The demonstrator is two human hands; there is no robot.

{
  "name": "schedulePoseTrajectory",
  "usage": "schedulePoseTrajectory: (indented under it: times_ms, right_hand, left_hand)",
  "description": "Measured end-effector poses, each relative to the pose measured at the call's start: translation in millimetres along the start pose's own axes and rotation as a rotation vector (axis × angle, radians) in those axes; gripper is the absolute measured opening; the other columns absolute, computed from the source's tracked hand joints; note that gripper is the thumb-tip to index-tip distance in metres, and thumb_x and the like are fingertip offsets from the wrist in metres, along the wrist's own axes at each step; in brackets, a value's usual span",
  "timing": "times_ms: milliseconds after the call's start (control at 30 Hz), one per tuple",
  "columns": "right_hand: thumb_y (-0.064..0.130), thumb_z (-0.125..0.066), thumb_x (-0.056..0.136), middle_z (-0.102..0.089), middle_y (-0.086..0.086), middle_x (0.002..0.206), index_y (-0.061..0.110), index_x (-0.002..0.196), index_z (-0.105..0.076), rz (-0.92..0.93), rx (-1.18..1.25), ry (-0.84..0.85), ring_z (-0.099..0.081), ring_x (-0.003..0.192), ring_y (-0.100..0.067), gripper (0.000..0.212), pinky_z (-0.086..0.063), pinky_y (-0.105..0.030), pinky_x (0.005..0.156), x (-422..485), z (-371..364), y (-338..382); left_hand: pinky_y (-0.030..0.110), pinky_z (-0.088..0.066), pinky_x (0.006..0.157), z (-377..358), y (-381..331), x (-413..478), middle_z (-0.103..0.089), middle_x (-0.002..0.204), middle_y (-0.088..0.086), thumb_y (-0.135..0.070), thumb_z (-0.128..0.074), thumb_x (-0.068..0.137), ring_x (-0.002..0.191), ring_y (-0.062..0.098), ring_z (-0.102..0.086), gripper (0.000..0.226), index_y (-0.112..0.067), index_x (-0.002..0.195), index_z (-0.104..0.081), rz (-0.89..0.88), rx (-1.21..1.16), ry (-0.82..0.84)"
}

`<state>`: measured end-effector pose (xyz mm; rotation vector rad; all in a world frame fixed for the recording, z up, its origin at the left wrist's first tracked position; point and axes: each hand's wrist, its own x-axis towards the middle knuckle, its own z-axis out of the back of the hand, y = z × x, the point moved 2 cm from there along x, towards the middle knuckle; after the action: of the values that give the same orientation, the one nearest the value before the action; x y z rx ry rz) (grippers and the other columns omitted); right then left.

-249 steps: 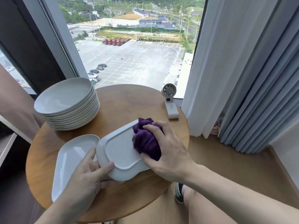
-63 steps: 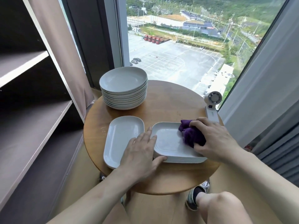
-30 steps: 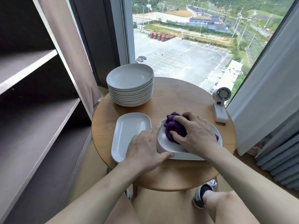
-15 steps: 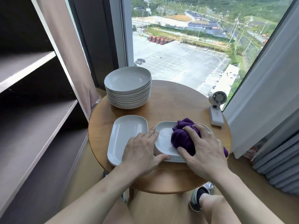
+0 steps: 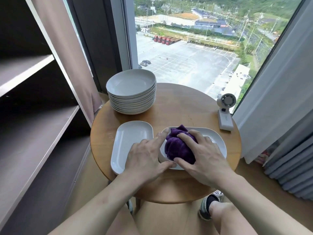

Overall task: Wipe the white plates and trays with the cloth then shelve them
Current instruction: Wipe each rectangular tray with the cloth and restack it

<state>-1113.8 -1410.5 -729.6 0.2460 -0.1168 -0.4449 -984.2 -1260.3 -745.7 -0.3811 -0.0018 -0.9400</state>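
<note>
Since half a second ago, the right hand (image 5: 201,155) has dragged the cloth (image 5: 177,146) to the left end of the right tray (image 5: 216,139), fingers curled over it. Left hand (image 5: 145,156), fingers spread, braces that tray's left rim. Wiping appears unfinished; shelving remains.

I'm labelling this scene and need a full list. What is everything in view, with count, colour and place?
round plates: one stack, white, back left of the table
single tray: one, white, front left of the table
wiped tray: at least one, white, front right of the table
cloth: one, purple, bunched on the wiped tray
fan: one, white, table's right edge
table: one, round, wooden, by the window
shelves: several, dark, left
curtains: beige left, white and grey right
left hand: fingers straight, on the wiped tray's left end
right hand: grips the cloth
</note>
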Motion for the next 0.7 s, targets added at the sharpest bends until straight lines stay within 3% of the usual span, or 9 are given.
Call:
schedulePoseTrajectory:
  times_ms: [67,133,333,533,700]
  right_hand:
    - [0.083,-0.039,0.077,-0.037,0.011,0.152,0.049,0.148,-0.031,0.014,-0.014,0.013,-0.048,0.123,-0.023,0.079,-0.042,-0.040,0.104,-2,6,-10]
    - [0.083,-0.040,0.076,-0.038,0.013,0.152,0.050,0.149,-0.032,0.006,-0.036,0.008,-0.048,0.126,-0.022,0.080,-0.041,-0.038,0.104,-5,15,-23]
    - [0.075,-0.052,0.078,-0.042,0.008,0.153,0.036,0.150,-0.045,0.005,0.010,-0.094,-0.048,0.134,-0.024,0.082,-0.042,-0.047,0.109,-19,22,-53]
    - [0.074,-0.057,0.076,-0.041,0.011,0.150,0.037,0.147,-0.047,0.052,0.104,-0.131,-0.049,0.130,-0.023,0.080,-0.043,-0.044,0.109,-14,15,-55]
    - [0.069,-0.059,0.076,-0.043,0.010,0.148,0.037,0.145,-0.049,0.068,0.170,-0.169,-0.045,0.130,-0.019,0.076,-0.041,-0.038,0.109,-13,12,-54]
  left_hand:
    - [0.034,-0.037,0.101,-1,1,2,-0.037,0.161,-0.014,-0.084,-0.055,0.075,0.131,0.015,-0.049,0.089,-0.044,0.152,-0.033,-0.001,0.033,0.026]
    - [0.035,-0.036,0.105,-1,1,3,-0.027,0.165,-0.016,-0.085,-0.053,0.075,0.136,0.014,-0.044,0.083,-0.040,0.145,-0.045,-0.004,0.048,0.035]
    - [0.037,-0.034,0.113,0,3,3,-0.035,0.162,-0.012,-0.086,-0.054,0.072,0.144,0.011,-0.032,0.086,-0.036,0.141,-0.053,-0.019,-0.036,0.001]
    - [0.027,-0.031,0.105,3,4,2,-0.059,0.141,-0.009,-0.074,-0.070,0.073,0.137,0.010,-0.041,0.078,-0.026,0.134,-0.061,-0.025,-0.146,-0.034]
    - [0.024,-0.029,0.112,4,4,2,-0.058,0.144,-0.007,-0.060,-0.082,0.072,0.140,0.007,-0.042,0.077,-0.028,0.138,-0.062,0.024,-0.253,-0.038]
